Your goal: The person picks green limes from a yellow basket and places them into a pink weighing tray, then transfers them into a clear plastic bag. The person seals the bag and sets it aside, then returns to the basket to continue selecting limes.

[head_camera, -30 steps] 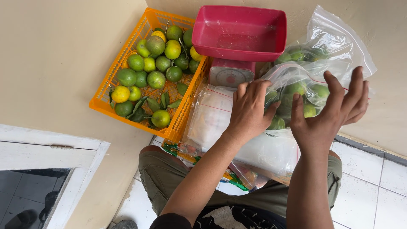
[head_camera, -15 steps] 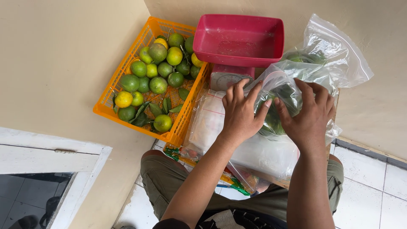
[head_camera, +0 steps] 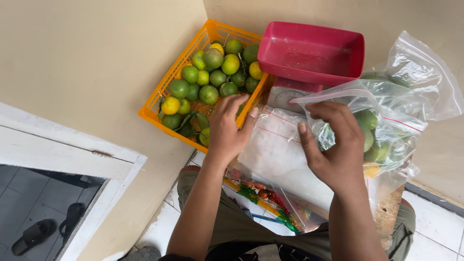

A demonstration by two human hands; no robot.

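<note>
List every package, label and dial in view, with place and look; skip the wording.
Filled zip bag: under the right hand, clear with red seal line, green citrus inside.
Empty zip bags: stacked by the left hand, clear, red seal lines.
Printed wrapper: on the lap, red, green, yellow.
Scale dial: under the red tray, round, white.

A clear zip bag (head_camera: 382, 125) of green fruit is sitting right of centre; empty clear bags (head_camera: 280, 150) are lying at centre.

One orange crate (head_camera: 159, 108), one red tray (head_camera: 309, 53) (two hands (head_camera: 229, 128))
</note>
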